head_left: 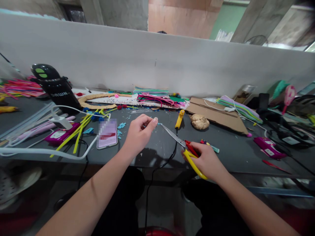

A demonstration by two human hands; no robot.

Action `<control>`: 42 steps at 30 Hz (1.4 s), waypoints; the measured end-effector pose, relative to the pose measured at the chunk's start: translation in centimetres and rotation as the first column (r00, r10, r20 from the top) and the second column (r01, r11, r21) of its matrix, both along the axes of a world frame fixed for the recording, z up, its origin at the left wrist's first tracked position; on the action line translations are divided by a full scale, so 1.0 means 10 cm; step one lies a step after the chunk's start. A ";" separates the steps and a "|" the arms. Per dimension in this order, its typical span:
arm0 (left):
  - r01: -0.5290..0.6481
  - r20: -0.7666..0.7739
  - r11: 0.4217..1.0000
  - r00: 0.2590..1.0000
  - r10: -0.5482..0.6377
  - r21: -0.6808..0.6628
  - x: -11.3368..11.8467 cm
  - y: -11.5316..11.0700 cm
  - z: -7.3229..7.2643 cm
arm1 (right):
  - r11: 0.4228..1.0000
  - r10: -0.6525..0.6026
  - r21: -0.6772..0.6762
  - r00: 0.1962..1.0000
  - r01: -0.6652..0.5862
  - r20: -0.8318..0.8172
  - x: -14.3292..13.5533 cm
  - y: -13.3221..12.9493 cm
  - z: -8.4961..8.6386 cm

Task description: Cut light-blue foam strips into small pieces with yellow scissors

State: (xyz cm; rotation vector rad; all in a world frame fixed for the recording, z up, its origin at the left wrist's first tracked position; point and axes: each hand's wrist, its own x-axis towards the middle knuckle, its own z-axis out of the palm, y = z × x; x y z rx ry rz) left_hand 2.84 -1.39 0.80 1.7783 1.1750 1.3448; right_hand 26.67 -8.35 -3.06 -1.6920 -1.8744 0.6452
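Note:
My right hand [206,160] grips a pair of scissors [172,134] by its yellow and red handles, the metal blades pointing up and to the left. My left hand [141,131] is closed in a pinch, thumb against forefinger, on a small blue strip that is mostly hidden by the fingers. A bit of blue shows where the blade tips meet it, just right of the thumb. Small cut blue pieces [119,125] lie on the desk to the left of that hand. Behind the scissors stands a yellow-handled tool [180,118] with a black cord.
A phone [107,142] and yellow strips [85,126] lie left, by a black bottle [57,91]. At the back are a tan curved piece [98,100] and pink pipe cleaners [157,99]. A beige lump [199,121], cardboard [216,113] and a purple box [269,147] lie right.

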 end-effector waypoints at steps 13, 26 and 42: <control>0.002 -0.017 1.000 1.000 -0.002 0.020 0.00 0.01 -0.01 | 0.999 -0.036 0.018 0.999 0.036 -0.022 -0.02 -0.01 0.04; 0.005 -0.034 1.000 0.999 -0.004 0.025 0.00 0.00 -0.01 | 1.000 -0.006 0.015 1.000 0.006 -0.002 -0.01 -0.01 0.00; 0.010 -0.031 0.999 0.999 -0.009 0.032 -0.01 0.01 -0.01 | 0.999 -0.028 -0.023 0.999 0.027 -0.040 -0.01 -0.01 0.01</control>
